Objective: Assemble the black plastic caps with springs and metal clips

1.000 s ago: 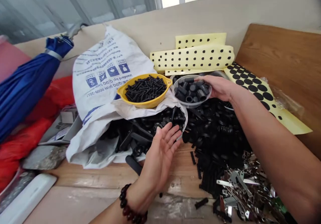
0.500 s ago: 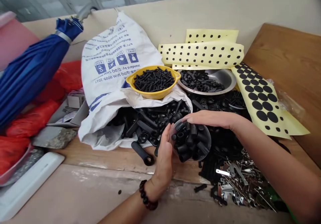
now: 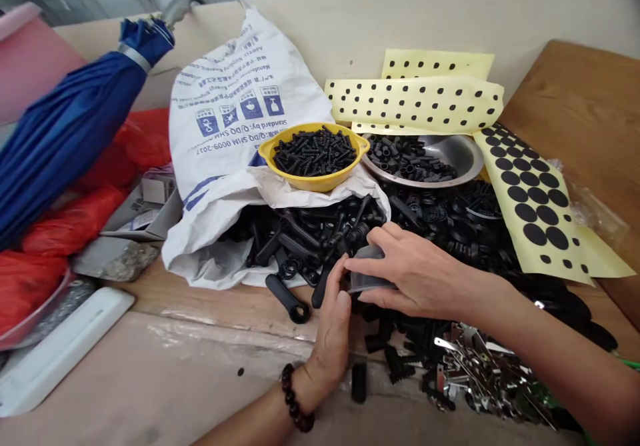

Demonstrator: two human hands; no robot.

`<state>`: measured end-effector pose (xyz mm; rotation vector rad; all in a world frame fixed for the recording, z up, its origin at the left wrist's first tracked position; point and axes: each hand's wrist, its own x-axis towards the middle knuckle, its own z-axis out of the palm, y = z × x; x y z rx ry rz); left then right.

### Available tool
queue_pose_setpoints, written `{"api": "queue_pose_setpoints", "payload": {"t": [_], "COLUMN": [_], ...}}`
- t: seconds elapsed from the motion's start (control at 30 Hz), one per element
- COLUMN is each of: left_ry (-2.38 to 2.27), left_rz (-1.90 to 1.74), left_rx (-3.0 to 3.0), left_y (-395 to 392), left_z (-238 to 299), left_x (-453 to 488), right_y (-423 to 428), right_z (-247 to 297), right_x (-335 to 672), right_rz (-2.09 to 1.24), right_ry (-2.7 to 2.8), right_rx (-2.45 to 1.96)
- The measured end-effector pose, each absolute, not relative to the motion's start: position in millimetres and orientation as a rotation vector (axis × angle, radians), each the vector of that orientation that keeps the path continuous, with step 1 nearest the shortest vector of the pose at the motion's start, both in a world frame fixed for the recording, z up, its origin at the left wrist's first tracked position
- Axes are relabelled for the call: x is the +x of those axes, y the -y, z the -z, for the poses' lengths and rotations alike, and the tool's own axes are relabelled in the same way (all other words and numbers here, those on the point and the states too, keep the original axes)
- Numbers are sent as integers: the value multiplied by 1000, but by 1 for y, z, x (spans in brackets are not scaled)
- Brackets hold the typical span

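Beyond the right grip (image 3: 420, 274), a white sack (image 3: 295, 66) is seen, a yellow bowl (image 3: 315, 182) resting on it. A tipped clear tub (image 3: 369, 283) is clasped by that grip, fingers curled; the left grip (image 3: 331, 336) is held flat, open, alongside. Black pieces (image 3: 359, 383) are strewn below.

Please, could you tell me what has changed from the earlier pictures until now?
The right hand has brought the clear tub from beside the yellow bowl towards the person and tipped it over, still gripping it. The metal bowl it mostly hid now shows, and a loose black piece lies near the left hand. The yellow bowl stays on the white sack.
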<state>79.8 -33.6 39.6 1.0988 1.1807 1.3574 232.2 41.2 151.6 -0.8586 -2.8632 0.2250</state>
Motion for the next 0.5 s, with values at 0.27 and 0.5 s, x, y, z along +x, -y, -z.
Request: {"api": "queue_pose_setpoints", "payload": {"t": [0.27,0.5], "left_ry": [-1147,-1379], "left_rz": [-1345,-1189], "left_rx": [1224,1484], "left_y": [30,32], "left_z": [-38,-49], "left_x": [78,82], "right_y": [-50,-94], "right_z": [-144,-150], "right_x": [245,280], "right_rz": [89,-255], "right_ry": [2713,2085], "right_rx": [-654,-1022]}}
